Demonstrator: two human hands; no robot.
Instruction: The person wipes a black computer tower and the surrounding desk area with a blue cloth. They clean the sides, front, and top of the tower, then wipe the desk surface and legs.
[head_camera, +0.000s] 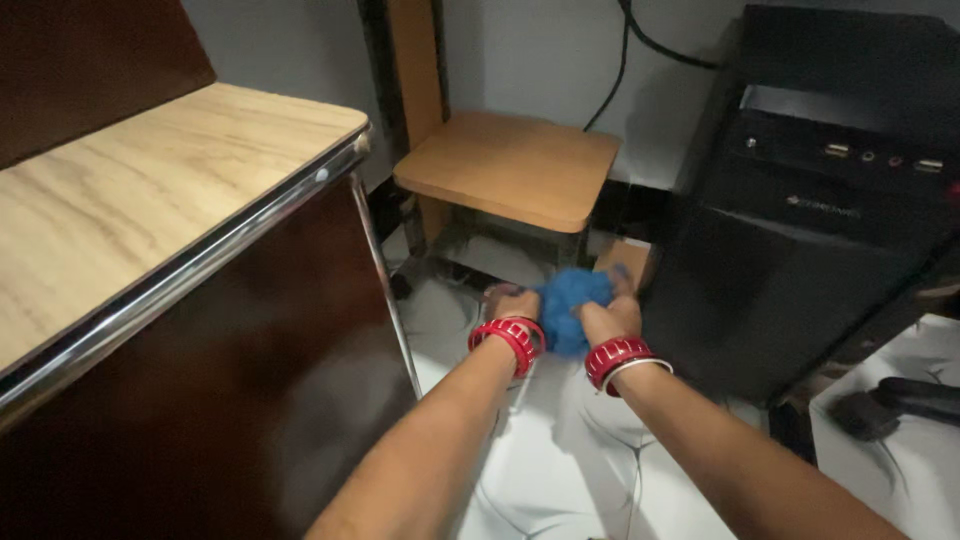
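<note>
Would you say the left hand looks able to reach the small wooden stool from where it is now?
Probably yes. The left hand grips the blue cloth together with the right hand, just below the wooden stool, and nothing shows between them. It would likely have to let go of the cloth first.

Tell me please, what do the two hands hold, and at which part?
Both hold one bunched blue cloth: the left hand grips its left side, the right hand its right side.

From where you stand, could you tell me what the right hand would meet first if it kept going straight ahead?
Probably the small brown box just beyond the blue cloth that the right hand grips; depth is unclear.
</note>
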